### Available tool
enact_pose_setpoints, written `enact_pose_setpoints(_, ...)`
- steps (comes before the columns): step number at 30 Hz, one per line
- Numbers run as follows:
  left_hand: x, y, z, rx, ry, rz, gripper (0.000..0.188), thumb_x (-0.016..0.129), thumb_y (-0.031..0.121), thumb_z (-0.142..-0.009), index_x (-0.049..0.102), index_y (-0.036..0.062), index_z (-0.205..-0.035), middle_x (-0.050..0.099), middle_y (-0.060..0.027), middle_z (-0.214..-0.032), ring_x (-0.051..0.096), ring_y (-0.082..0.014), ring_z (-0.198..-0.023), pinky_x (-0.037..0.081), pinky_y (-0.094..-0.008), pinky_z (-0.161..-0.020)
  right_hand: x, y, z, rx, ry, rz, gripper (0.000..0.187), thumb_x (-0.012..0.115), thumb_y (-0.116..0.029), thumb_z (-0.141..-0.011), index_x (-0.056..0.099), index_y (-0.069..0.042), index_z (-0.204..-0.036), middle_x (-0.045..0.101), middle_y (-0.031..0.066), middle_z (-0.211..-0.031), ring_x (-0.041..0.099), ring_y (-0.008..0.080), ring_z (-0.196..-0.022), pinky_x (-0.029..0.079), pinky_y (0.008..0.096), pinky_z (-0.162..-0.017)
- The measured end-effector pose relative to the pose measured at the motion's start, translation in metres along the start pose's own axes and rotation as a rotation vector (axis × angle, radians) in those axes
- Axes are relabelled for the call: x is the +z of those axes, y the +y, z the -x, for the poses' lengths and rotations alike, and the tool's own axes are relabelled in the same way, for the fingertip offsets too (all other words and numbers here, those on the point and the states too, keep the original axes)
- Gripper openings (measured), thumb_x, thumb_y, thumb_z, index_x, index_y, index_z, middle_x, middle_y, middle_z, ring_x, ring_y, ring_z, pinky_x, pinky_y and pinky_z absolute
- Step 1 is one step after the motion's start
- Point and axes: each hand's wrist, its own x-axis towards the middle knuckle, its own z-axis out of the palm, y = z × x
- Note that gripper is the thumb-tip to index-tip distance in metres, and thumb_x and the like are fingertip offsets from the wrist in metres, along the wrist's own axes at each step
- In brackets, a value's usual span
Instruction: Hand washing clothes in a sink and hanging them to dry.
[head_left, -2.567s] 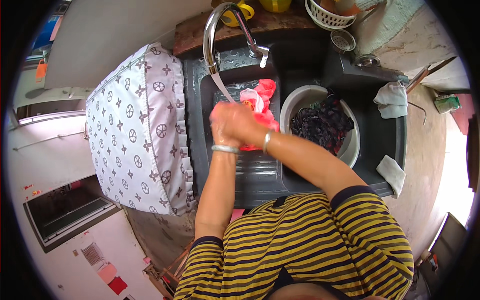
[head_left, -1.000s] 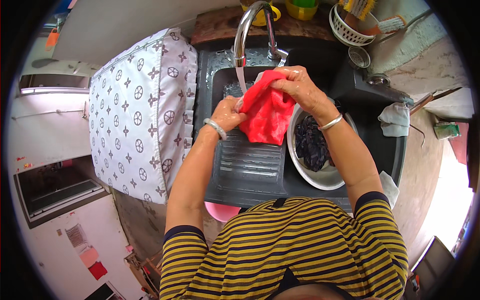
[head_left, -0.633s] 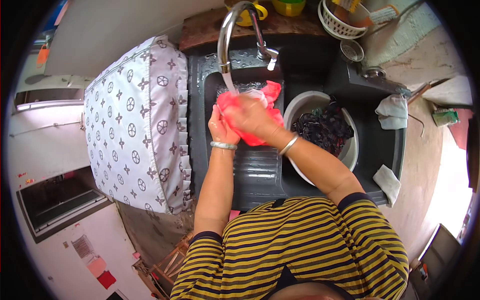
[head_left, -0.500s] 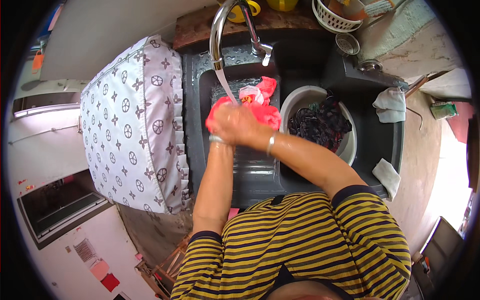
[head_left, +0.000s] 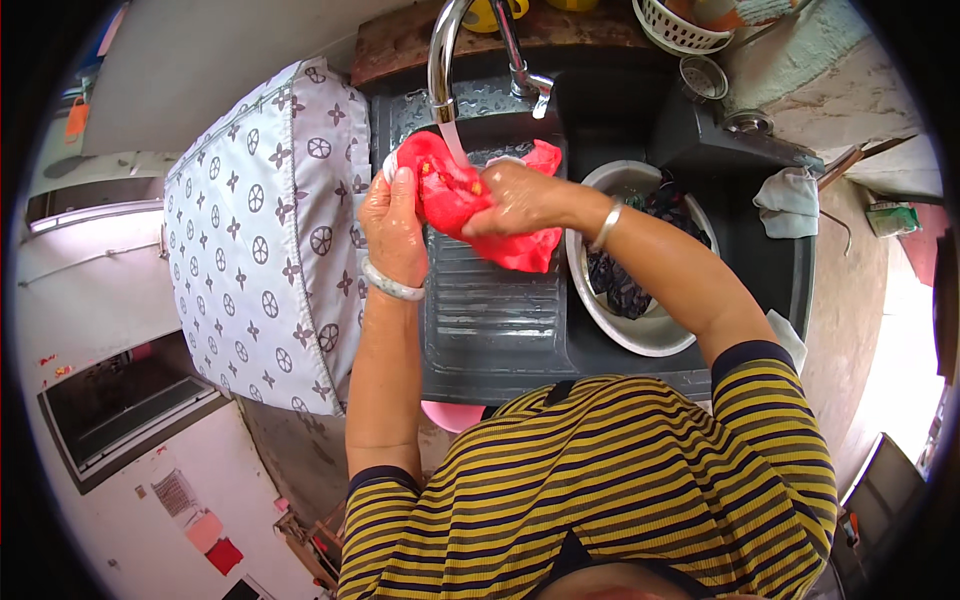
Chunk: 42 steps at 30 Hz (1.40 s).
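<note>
A wet red cloth [head_left: 450,205] with small yellow marks is stretched between my hands over the dark sink [head_left: 495,330]. My left hand [head_left: 395,222], a pale bangle at its wrist, is closed on the cloth's left end. On the other side my right hand [head_left: 512,198] grips the cloth with bent fingers, and more of it hangs down below and behind that hand. Water runs from the chrome tap [head_left: 441,75] onto the cloth. Whether the cloth is a garment I cannot tell.
Right of my hands stands a pale round basin [head_left: 625,335] holding dark wet clothes [head_left: 615,285]. A patterned white cover [head_left: 240,240] stands along the sink's left side. A white cloth [head_left: 787,203] lies over the sink's right edge. A white basket [head_left: 680,28] sits at the back right.
My hands were bunched together on the cloth lower under the tap. They have come apart, the left moving left, the right moving right, and the cloth is raised and spread between them.
</note>
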Motion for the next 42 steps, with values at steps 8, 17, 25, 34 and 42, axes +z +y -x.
enact_pose_setpoints(8,0.005,0.04,0.011,0.118,-0.153,-0.508,0.027,0.061,0.011,-0.084,0.058,-0.0025,-0.107,0.061,-0.0035,-0.089,0.055,-0.0086,-0.083,0.046,-0.025,-0.076,-0.039,0.0,0.035,-0.102,0.418,-0.74,0.014,0.06,-0.009,-0.077,0.067,-0.002,-0.087,0.061,0.0005,-0.065,0.055,0.0063,-0.055,0.042,0.0182,-0.053)
enact_pose_setpoints(17,-0.009,-0.037,0.025,-0.156,-0.293,-0.186,0.039,0.061,0.013,-0.08,0.054,0.0,-0.116,0.063,-0.007,-0.101,0.059,-0.0141,-0.09,0.044,-0.0289,-0.085,-0.033,-0.012,0.037,-0.248,0.22,-1.605,0.027,0.055,-0.01,-0.082,0.057,0.005,-0.105,0.064,0.0144,-0.096,0.064,0.0209,-0.087,0.051,0.0328,-0.082)
enact_pose_setpoints(25,0.012,-0.025,0.044,-0.179,-0.045,0.429,0.046,0.047,0.027,-0.091,0.042,-0.0013,-0.127,0.053,-0.0124,-0.119,0.055,-0.0187,-0.095,0.042,-0.0356,-0.091,-0.017,0.009,0.018,-0.026,0.258,-2.049,0.029,0.051,-0.018,-0.087,0.055,0.004,-0.107,0.063,0.0184,-0.102,0.064,0.0285,-0.09,0.051,0.0424,-0.085)
enact_pose_setpoints(34,0.001,-0.097,0.039,-0.281,0.166,0.349,0.04,0.044,0.027,-0.092,0.048,0.0023,-0.122,0.05,-0.014,-0.127,0.045,-0.0289,-0.119,0.034,-0.0429,-0.103,0.099,-0.009,-0.012,-0.156,0.395,0.191,0.045,0.055,-0.046,-0.079,0.066,-0.003,-0.07,0.062,0.0195,-0.069,0.063,0.0338,-0.073,0.05,0.0413,-0.066)
enact_pose_setpoints(42,0.023,-0.114,0.006,-0.664,0.31,0.502,0.03,0.046,0.025,-0.088,0.056,0.0046,-0.107,0.061,-0.0126,-0.107,0.06,-0.0256,-0.098,0.049,-0.0413,-0.086,0.066,0.033,-0.036,0.252,0.483,0.104,0.052,0.052,-0.052,-0.079,0.066,-0.002,-0.074,0.062,0.0207,-0.068,0.062,0.0361,-0.068,0.05,0.0441,-0.066)
